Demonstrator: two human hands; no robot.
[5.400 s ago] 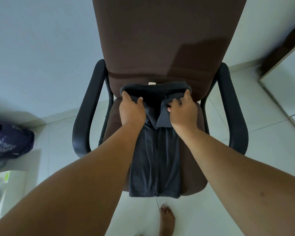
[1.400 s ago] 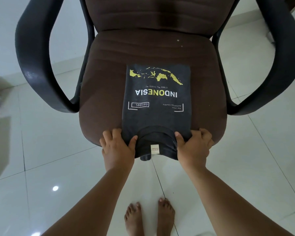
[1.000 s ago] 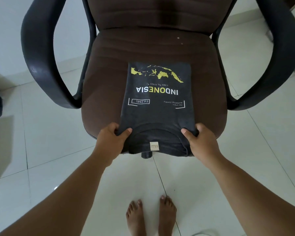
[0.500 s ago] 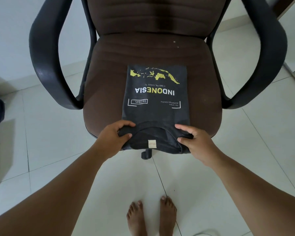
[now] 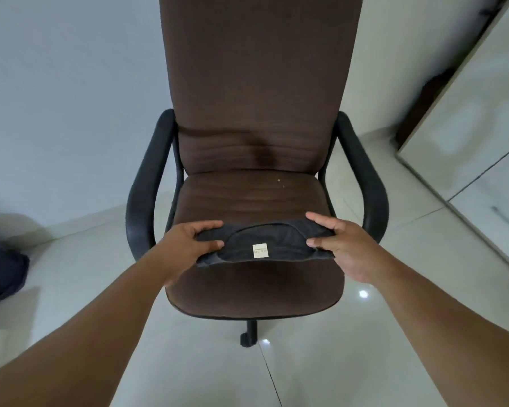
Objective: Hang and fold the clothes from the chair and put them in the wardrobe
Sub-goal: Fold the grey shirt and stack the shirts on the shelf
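Gripping the folded shirt [image 5: 265, 245], left hand [image 5: 188, 245] and right hand [image 5: 340, 245] level.

Around you: a plain pale wall [image 5: 65, 92] behind, meeting a glossy light tiled floor [image 5: 329, 365] along a low skirting [image 5: 80, 227]; the tiles show thin grout lines and two small bright light reflections [image 5: 363, 294]. At your far left, a dark blue bundle [image 5: 2, 276], blurred and cut by the frame edge, sits on the floor near the wall, and you cannot tell from here what it is. At your lower left corner a grey shadow patch [image 5: 11, 308] lies on the tiles just beside that bundle.
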